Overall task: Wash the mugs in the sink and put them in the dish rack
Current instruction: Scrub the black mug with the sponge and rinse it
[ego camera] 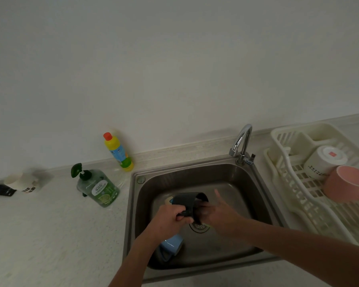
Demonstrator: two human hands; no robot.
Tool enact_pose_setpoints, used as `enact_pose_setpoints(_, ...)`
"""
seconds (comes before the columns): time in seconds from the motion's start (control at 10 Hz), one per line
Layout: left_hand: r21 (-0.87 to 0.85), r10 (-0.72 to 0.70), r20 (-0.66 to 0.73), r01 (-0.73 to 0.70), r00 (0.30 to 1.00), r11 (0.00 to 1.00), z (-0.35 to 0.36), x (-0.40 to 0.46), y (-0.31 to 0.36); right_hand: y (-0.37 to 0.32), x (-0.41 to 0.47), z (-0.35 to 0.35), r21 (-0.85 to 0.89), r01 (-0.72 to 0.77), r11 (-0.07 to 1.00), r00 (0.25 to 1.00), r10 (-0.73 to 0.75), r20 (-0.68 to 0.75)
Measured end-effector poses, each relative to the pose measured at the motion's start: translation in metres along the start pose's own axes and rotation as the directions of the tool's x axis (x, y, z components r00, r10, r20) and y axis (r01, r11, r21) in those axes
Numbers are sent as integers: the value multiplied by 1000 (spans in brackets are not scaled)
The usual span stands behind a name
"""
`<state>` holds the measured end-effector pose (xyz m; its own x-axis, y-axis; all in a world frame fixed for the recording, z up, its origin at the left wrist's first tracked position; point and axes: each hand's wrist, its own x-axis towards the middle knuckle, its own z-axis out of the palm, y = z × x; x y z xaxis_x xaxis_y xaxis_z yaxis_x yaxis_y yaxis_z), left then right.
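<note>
Stainless steel sink basin (226,177), square, set into a pale speckled countertop (50,235). Both arms reach in from the near edge.

Dark grey mug (187,198) held on its side above the basin middle, mouth turned to the right. Left hand (168,219) curled round the mug's handle, fingers closed on it. Right hand (217,214) at the mug's mouth, fingers going inside the rim, thumb sticking up free; whether it holds a sponge or cloth, cannot tell.

Round drain strainer (199,226) just under the hands. Light blue mug (172,246) lies in the basin near the front-left corner, partly hidden by the left forearm. A small pale-and-blue object shows behind the grey mug toward the basin's back left; too hidden to identify.

Chrome gooseneck tap (243,141) at the sink's back-right corner, spout arching toward the basin.

White slatted plastic dish rack (294,187) on the countertop just beside the sink's right edge. In it: white mug (321,162) upside down, and a pink mug (348,183) on its side touching the white one, mouth facing the camera. Rack's front slats are open.

Left of the sink, near the back edge: green pump bottle of dish soap (98,187), and a yellow bottle with red cap (118,152) by the wall. Far left: white paper cup (22,182) and a flat black object (0,190).
</note>
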<state>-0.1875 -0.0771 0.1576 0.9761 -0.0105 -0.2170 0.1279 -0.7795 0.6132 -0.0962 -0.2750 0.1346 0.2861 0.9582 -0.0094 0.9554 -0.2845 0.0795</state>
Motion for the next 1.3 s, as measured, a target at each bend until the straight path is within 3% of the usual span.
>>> enact_pose_setpoints(0.1,-7,26,-36,-26,999,1000,1,0,3,-21,9,-24,800,-494,339,868,251,429)
enact_pose_setpoints(0.2,-4,45,-57,-46,997,999,2,-2,3,-27,20,-41,691,-446,-569,700,259,665)
enact_pose_setpoints(0.3,-11,49,-70,-50,996,999,0,-2,0,-15,9,-30,879,-468,96,859,283,426)
enact_pose_setpoints(0.4,2,40,-42,-40,998,999,-2,-2,0,-3,5,-20,494,-213,843,968,115,222)
enact_pose_setpoints(0.5,-52,37,-63,-41,997,998,-3,-2,-2,4,8,-16,406,-125,905,981,51,189)
enact_pose_setpoints(0.6,-111,16,-73,-24,997,994,-2,-2,-3,-2,17,-26,568,-246,785,968,169,185)
enact_pose_setpoints(0.7,-137,-20,9,21,1000,990,-5,-2,2,-7,15,-14,550,-356,755,930,229,288)
enact_pose_setpoints(0.8,-66,0,64,4,998,998,-5,-1,7,-11,12,-19,606,-395,690,908,193,372)
enact_pose_setpoints(0.9,11,58,95,-59,994,998,2,-1,9,-20,12,-33,840,-535,-91,784,317,533)
enact_pose_setpoints(1.0,37,88,93,-92,992,995,3,-1,9,-22,12,-47,544,-331,-771,675,210,707)
enact_pose_setpoints(1.1,10,69,69,-70,995,997,-2,1,9,-4,8,-41,862,-432,-267,870,129,476)
enact_pose_setpoints(1.2,-2,26,66,-26,997,1000,-3,0,9,9,-1,-14,467,55,882,991,-104,80)
enact_pose_setpoints(1.3,-13,13,58,-12,998,1000,-1,0,9,13,-6,1,-73,68,995,990,-59,127)
